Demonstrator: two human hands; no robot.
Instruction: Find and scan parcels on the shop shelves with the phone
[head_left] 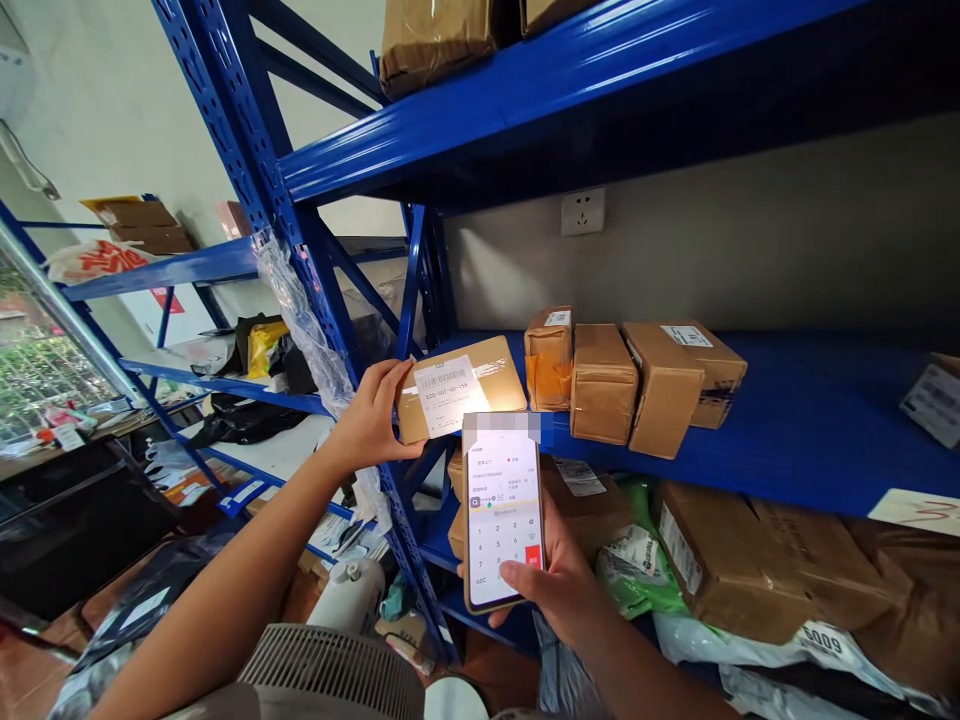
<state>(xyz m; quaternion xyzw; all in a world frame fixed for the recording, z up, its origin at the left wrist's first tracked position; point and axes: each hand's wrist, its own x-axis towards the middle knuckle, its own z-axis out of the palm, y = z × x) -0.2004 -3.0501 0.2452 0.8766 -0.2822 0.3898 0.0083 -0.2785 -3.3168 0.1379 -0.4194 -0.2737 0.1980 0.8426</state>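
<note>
My left hand [377,420] grips the left end of a small brown cardboard box [499,372], whose white label [448,395] with a barcode and printed numbers faces me. The box is tilted at the edge of the blue shelf; whether it rests on it I cannot tell. In front of its lower right side, my right hand [551,575] holds a smartphone [502,480] upright. A number keypad with a red key lights the lower screen, and my thumb lies over the bottom keys. The top of the screen is blurred out.
Several cardboard boxes [604,385] stand in a row on the blue shelf [787,440]. Below are larger cartons [735,560] and a green plastic parcel [637,560]. A blue rack post [322,290] wrapped in clear plastic rises at left. A fan [330,670] stands near my legs.
</note>
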